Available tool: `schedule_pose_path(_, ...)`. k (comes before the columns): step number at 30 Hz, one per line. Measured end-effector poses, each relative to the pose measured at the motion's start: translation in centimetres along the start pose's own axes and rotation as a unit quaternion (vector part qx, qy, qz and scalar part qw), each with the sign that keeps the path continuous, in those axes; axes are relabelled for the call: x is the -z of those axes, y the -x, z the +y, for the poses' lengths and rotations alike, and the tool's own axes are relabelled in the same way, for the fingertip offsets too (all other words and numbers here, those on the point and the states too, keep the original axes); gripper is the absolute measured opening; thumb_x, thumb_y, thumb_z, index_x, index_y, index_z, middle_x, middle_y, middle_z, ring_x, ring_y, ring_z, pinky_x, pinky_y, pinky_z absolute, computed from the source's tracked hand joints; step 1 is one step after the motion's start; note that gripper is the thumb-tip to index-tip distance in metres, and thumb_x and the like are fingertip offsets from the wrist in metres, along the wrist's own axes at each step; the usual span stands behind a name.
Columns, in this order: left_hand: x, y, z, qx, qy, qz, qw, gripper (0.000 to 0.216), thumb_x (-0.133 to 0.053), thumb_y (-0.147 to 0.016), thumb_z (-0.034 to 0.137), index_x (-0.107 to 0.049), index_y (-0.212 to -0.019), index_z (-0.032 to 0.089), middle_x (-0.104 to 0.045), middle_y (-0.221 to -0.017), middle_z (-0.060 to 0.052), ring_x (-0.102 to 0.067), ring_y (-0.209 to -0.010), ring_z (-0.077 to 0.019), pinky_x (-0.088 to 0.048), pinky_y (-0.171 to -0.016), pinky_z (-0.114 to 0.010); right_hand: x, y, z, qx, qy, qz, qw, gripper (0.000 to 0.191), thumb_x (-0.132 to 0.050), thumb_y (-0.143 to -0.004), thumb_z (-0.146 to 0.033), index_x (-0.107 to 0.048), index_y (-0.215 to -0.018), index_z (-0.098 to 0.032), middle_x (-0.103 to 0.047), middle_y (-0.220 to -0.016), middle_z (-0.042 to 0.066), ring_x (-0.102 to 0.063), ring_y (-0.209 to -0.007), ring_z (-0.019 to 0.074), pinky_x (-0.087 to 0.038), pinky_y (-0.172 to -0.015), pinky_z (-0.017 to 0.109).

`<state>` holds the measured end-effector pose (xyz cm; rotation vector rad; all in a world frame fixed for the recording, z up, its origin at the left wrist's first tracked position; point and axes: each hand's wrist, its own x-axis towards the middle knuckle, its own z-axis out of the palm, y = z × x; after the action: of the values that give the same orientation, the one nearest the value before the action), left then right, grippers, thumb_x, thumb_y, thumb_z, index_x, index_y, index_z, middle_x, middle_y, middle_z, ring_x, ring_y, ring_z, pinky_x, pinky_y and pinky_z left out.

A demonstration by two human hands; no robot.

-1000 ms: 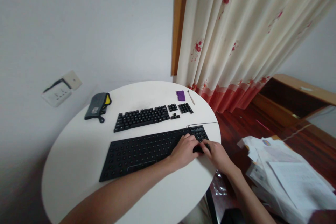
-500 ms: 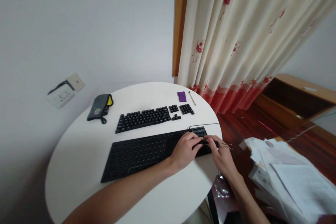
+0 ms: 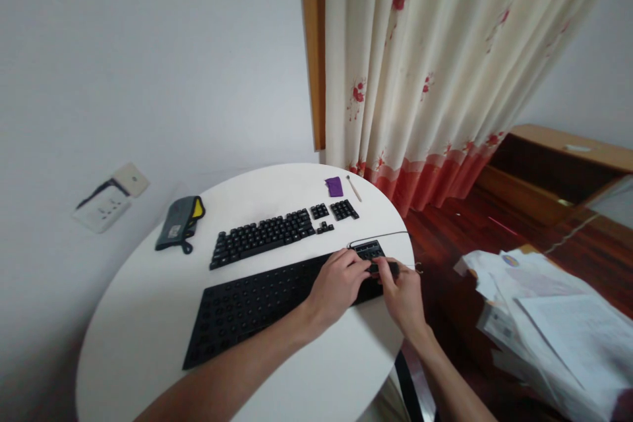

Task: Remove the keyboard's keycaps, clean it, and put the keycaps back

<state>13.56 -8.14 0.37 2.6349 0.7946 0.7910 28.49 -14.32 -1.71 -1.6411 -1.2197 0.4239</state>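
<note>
**Right hand (image 3: 401, 295) grips black tool (image 3: 393, 269) above keyboard (image 3: 242, 313)**

Thumb and fingers of the right hand close around the tool, just right of the frame's lower center, over the keyboard's right end. Fingertips of the left hand (image 3: 336, 282) meet its inner end; whether they pinch it cannot be told. Thin wire (image 3: 418, 268) pokes out past the right hand: newly in sight compared with a second ago, though less shows than half a second ago. That suggests the tool is shifting in the fingers, the work resting with it for now. Loose key caps (image 3: 264, 237) lie in unchanged blocks at mid-frame.

Left of center, a gray pouch (image 3: 176, 219) lies on the white table (image 3: 128, 330), yellow showing at one end; lining or contents, it is hard to say. A purple cloth (image 3: 335, 187), perhaps a small pouch, lies beside a brush (image 3: 354, 189), anything inside hidden. At lower right, papers (image 3: 573, 330) top a plastic bag (image 3: 519, 349).
</note>
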Motion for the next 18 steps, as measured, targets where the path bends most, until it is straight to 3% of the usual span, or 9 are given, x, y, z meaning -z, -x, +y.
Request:
schedule_pose_path(3,1.0,-0.2,0.8,0.005,-0.060,-0.035,0.998,0.011,-0.058,-0.091,0.019,-0.068,-0.094,0.020,-0.061,-0.086,-0.004,-0.054,-0.087,-0.0203,-0.044,-0.080,-0.037,-0.1,0.6,0.1,0.020,0.012,-0.006,1.000,0.040,-0.045,-0.094,-0.043,-0.072,-0.090,-0.013,-0.074,-0.081,0.012,-0.068,-0.065,0.0218,-0.050,-0.060,0.028)
schedule_pose_path(7,2.1,-0.7,2.1,0.005,-0.117,-0.077,0.990,0.016,-0.052,-0.091,0.014,-0.066,-0.085,0.019,-0.058,-0.086,-0.006,-0.052,-0.090,-0.0229,-0.040,-0.081,-0.039,-0.2,1.3,0.0,0.095,0.076,-0.029,0.992,0.038,-0.042,-0.096,-0.040,-0.072,-0.102,-0.016,-0.074,-0.095,0.012,-0.070,-0.081,0.0230,-0.052,-0.074,0.030)
schedule_pose_path(12,3.5,-1.6,2.6,0.009,-0.138,-0.083,0.987,0.017,-0.053,-0.090,0.015,-0.066,-0.081,0.019,-0.059,-0.085,-0.007,-0.052,-0.091,-0.0241,-0.039,-0.083,-0.039,0.6,0.6,0.8,0.028,0.188,0.053,0.980,0.045,-0.038,-0.097,-0.042,-0.073,-0.091,-0.015,-0.074,-0.087,0.015,-0.069,-0.072,0.0240,-0.048,-0.066,0.030)
schedule_pose_path(15,4.1,-2.9,0.6,0.026,-0.138,-0.057,0.988,0.012,-0.058,-0.090,0.022,-0.069,-0.088,0.020,-0.063,-0.087,-0.006,-0.054,-0.092,-0.0239,-0.039,-0.085,-0.039,1.2,-0.1,2.1,-0.014,0.169,0.105,0.980,0.047,-0.039,-0.097,-0.044,-0.073,-0.090,-0.013,-0.074,-0.085,0.016,-0.069,-0.071,0.0251,-0.047,-0.068,0.031)
schedule_pose_path(18,3.4,-5.2,-3.3,0.082,-0.137,-0.036,0.986,0.015,-0.065,-0.086,0.030,-0.071,-0.098,0.023,-0.069,-0.093,-0.004,-0.057,-0.093,-0.0241,-0.039,-0.086,-0.038,1.2,0.0,2.8,0.000,0.110,0.091,0.990,0.045,-0.040,-0.096,-0.043,-0.073,-0.088,-0.013,-0.074,-0.089,0.015,-0.069,-0.075,0.0243,-0.048,-0.072,0.031)
